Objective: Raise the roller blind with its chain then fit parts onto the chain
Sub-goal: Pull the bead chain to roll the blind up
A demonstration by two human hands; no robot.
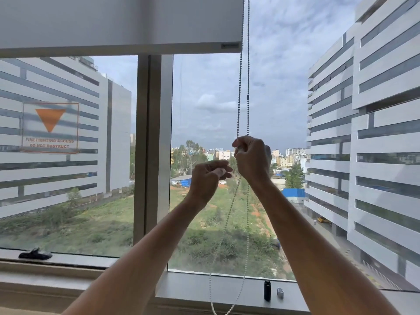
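Note:
A white roller blind (pixel 118 21) hangs rolled high, its bottom bar near the top of the window. A beaded chain (pixel 239 92) drops in two strands beside the blind's right edge, with a small dark connector (pixel 247 96) on the right strand. My right hand (pixel 253 158) is raised at mid-window and closed around the chain strands. My left hand (pixel 208 178) sits just lower and to the left, fingers curled; whether it touches the chain is unclear. Below the hands the chain hangs slack down to the sill. A black cylindrical part (pixel 267 290) and a small grey part (pixel 280 293) stand on the sill.
A grey window mullion (pixel 152 142) runs vertically left of my hands. An orange fire-access sticker (pixel 50 128) is on the left pane. A black window handle (pixel 35 254) lies on the left frame. The sill (pixel 204 289) spans the bottom.

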